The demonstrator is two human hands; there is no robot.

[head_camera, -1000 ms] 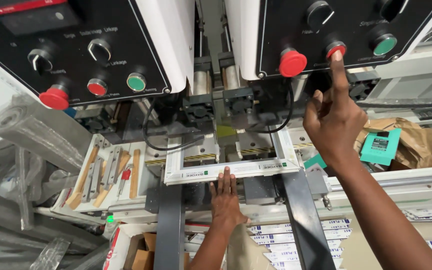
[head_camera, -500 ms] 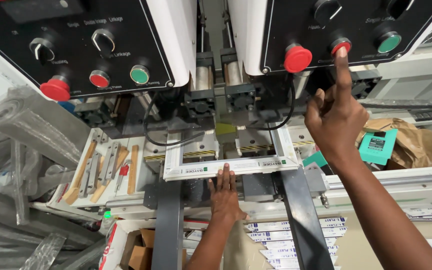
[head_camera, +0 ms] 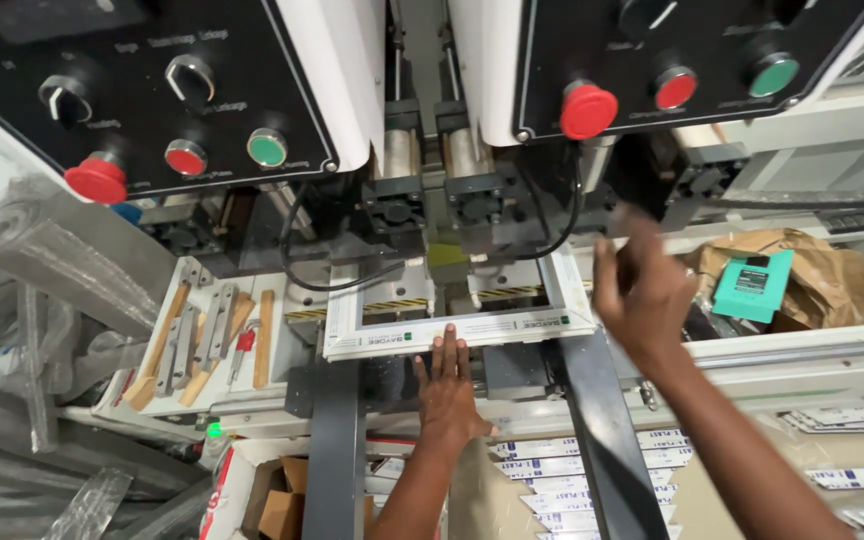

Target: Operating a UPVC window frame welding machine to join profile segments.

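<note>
Fingers (head_camera: pixel 449 352) of the left hand (head_camera: pixel 449 395) lie straight and close together, flat, tips touching the near edge of the white frame piece (head_camera: pixel 457 325) seated under the machine heads between the two black control panels (head_camera: pixel 142 90). Right hand (head_camera: pixel 642 295) hangs in the air, blurred, fingers loosely curled and holding nothing, just right of the frame piece and below the red mushroom button (head_camera: pixel 586 108).

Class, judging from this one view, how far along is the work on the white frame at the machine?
Done: the white frame sits seated under the machine heads. In hand: the left hand presses its front edge, while the right hand hangs below the red button. Left: the frame is not yet removed.
</note>
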